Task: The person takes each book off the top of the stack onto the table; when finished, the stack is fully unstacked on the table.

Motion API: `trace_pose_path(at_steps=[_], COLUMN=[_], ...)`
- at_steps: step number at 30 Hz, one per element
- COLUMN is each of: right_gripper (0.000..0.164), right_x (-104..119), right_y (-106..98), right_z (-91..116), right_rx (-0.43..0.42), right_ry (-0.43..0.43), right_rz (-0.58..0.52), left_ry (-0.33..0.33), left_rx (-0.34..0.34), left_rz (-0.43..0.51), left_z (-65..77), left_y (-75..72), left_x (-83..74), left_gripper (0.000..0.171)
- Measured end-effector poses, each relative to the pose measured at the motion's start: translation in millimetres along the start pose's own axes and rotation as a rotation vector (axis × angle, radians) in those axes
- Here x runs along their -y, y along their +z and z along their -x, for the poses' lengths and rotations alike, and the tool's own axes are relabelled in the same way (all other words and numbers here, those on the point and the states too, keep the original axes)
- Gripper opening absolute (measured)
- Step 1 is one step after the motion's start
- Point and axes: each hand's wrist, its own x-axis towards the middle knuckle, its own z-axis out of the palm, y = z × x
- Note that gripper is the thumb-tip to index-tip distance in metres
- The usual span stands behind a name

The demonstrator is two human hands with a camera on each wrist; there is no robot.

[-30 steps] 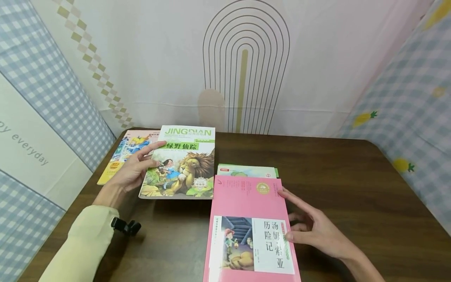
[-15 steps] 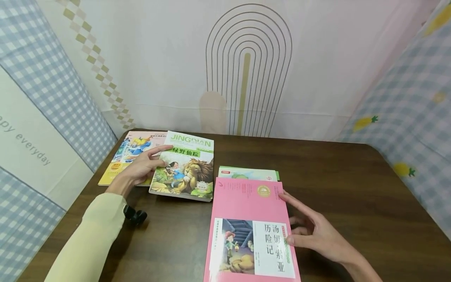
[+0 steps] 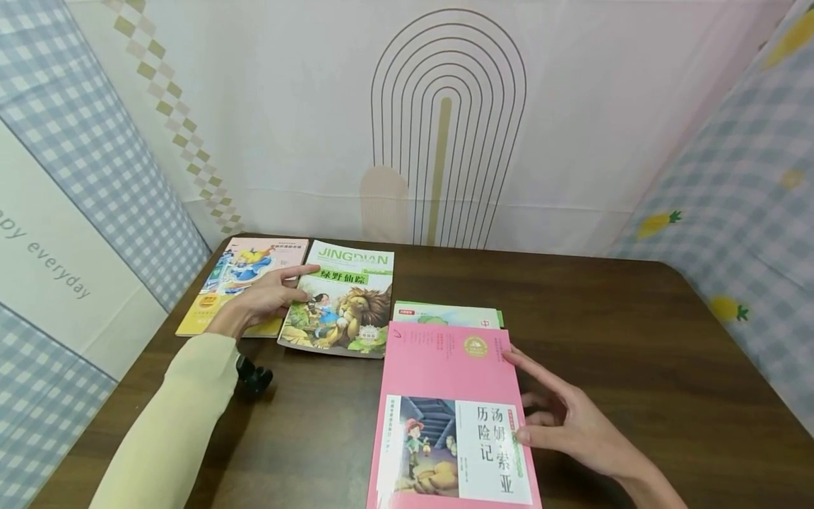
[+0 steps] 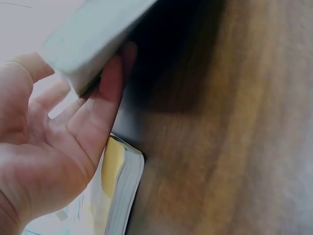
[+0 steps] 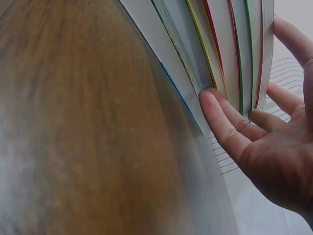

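My left hand (image 3: 270,293) grips the left edge of a white and green book (image 3: 340,304) with a lion on its cover. In the left wrist view, that book (image 4: 93,44) is tilted above the table, with fingers beneath it. My right hand (image 3: 572,424) rests against the right side of a stack of books, whose top one is a pink book (image 3: 451,367). In the right wrist view, extended fingers touch the page edges of the stacked books (image 5: 230,54). A yellow and pink book (image 3: 244,265) lies left of the lion book, partly behind my left hand.
Behind the pink book, a pale green book (image 3: 445,314) sticks out of the stack. All this is on a dark brown wooden table (image 3: 604,304). A white patterned cloth (image 3: 286,106) hangs behind it, with checked cloths (image 3: 718,191) at both sides.
My left hand has moved right with the lion book and lowered it, uncovering more of the yellow and pink book. The right hand and stack have stayed put.
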Motion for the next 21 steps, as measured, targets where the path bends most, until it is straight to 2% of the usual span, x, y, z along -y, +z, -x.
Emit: trace_pose_path(at_steps=[5,9,13,21], right_gripper=[0.087,0.087,0.088,0.088], right_x=[0.3,0.7,1.0,1.4], right_y=[-0.1,-0.6,-0.3,0.3], right_z=[0.0,0.1,0.5,0.6], right_rx=[-0.002,-0.005,-0.009,0.001], right_ry=[0.021,0.019,0.005,-0.012], right_rz=[-0.011,-0.004,0.005,-0.006], left_ry=[-0.034,-0.05,-0.057,-0.052], left_rx=[0.002,-0.009,-0.016,-0.069], left_rz=[0.019,-0.006,-0.061,-0.249], left_z=[-3.8,-6.0,-5.8,-4.2], left_y=[-3.2,-6.2,-6.7,-7.4], left_x=[-1.1,-2.5,-5.3,-6.1], left_gripper=[0.07,0.071,0.072,0.073])
